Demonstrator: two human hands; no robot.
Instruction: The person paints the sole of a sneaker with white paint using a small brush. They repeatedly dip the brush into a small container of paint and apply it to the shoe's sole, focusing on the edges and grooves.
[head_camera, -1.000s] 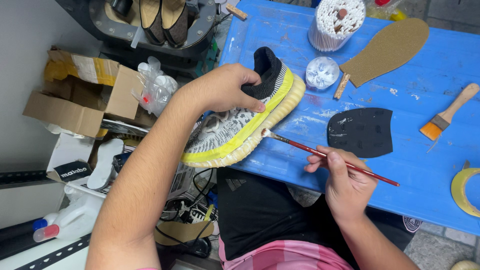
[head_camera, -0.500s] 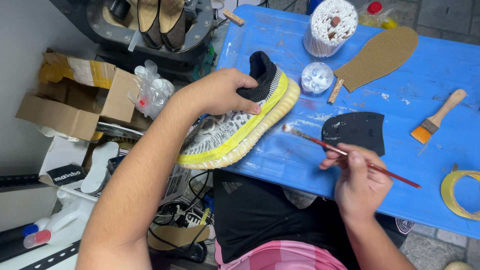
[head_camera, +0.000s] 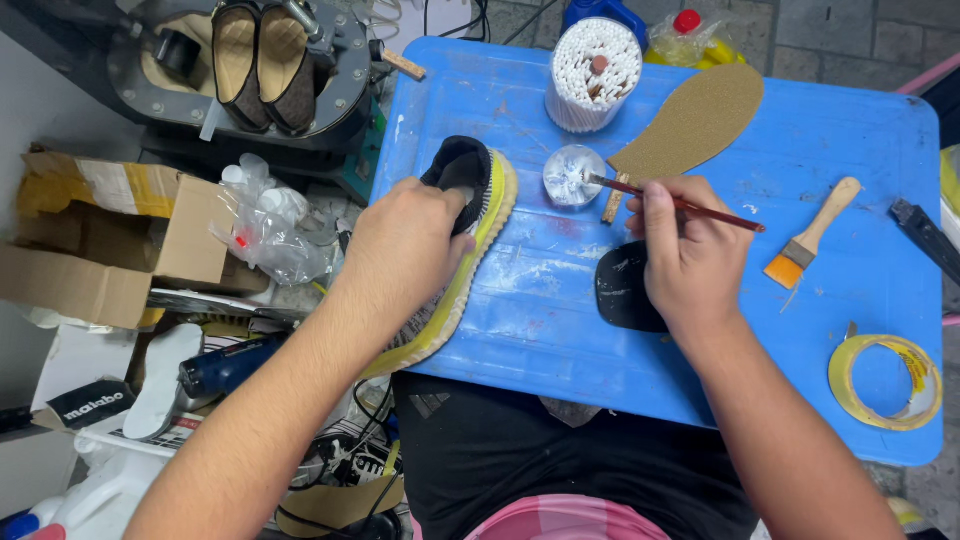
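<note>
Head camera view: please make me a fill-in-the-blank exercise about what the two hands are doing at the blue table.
1. The left hand holds a ____ with a yellow sole on the blue table.
2. The right hand holds a thin red ____, whose tip is in the small clear dish.
3. A roll of ____ lies at the table's right edge.

Missing words: shoe; brush; tape
</note>
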